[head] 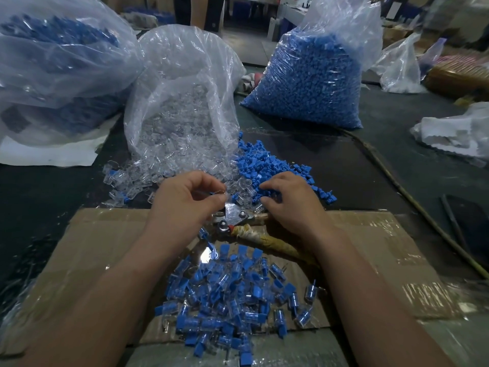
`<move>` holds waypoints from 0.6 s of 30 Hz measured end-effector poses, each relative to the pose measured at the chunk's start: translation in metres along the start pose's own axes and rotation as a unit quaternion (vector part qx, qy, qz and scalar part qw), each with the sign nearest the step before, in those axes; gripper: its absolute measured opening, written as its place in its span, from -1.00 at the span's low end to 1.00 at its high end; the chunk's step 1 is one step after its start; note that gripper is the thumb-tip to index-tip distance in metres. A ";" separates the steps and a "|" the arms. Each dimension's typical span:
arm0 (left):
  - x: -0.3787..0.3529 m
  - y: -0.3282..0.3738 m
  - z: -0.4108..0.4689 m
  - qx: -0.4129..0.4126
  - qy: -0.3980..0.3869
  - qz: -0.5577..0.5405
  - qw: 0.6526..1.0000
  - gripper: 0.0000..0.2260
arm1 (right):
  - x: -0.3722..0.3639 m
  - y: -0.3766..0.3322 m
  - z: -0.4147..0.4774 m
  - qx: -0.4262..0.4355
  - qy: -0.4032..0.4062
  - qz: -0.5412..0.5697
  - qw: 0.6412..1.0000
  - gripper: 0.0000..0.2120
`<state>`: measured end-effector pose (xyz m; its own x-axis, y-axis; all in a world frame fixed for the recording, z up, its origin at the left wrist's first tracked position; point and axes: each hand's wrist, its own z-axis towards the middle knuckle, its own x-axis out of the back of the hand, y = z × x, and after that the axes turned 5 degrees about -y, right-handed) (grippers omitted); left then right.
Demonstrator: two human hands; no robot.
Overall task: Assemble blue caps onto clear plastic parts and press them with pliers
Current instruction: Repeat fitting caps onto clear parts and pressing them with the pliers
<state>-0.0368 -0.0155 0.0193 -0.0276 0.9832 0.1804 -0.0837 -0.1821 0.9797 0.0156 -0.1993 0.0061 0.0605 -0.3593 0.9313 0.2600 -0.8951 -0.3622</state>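
— What's nearest?
— A heap (pixel 232 300) of joined pieces. Each is a small clear body with a blue cap seated in it, and some have a thin pin sticking out. They lie jumbled on taped cardboard (pixel 370 234), between the two forearms.

— And the pliers?
— The pliers (pixel 238 217) lie flat on the cardboard just beyond the heap. The metal head points toward the left hand. The handles are wrapped in yellowish tape and run back under the right wrist. I cannot tell whether that palm touches them.

— The left hand?
— The left hand (pixel 185 200) is just above the pliers' head. Its fingers (pixel 211 181) are curled, and thumb and forefinger pinch a clear part (pixel 221 188). The part is too transparent to make out its shape.

— The right hand?
— The right hand (pixel 291 200) is palm down, with its fingers (pixel 267 186) bent into the loose caps (pixel 267 165). These are small, matte blue and blocky. I cannot tell whether the fingers have closed on one.

— Where's the stock?
— Loose clear parts (pixel 127 178) spill from an open clear bag (pixel 182 102) onto the dark table (pixel 370 160). On their right they touch the caps. A full cap bag (pixel 309 80) stands behind, to the right. A big left bag (pixel 58 62) holds blue and clear contents.
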 end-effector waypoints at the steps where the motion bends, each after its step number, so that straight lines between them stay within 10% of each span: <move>1: 0.000 0.000 0.000 0.000 0.001 0.000 1.000 -0.85 | 0.000 0.000 0.000 -0.006 0.002 -0.006 1.000 -0.69; 18: 0.000 0.004 -0.003 0.012 -0.019 -0.025 0.999 -0.88 | 0.007 -0.002 -0.011 0.013 0.112 0.192 0.975 -0.91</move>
<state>-0.0398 -0.0165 0.0229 0.0132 0.9908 0.1347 -0.0602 -0.1337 0.9892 0.0046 -0.2028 0.0128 -0.0537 -0.7184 0.6935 0.2836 -0.6769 -0.6792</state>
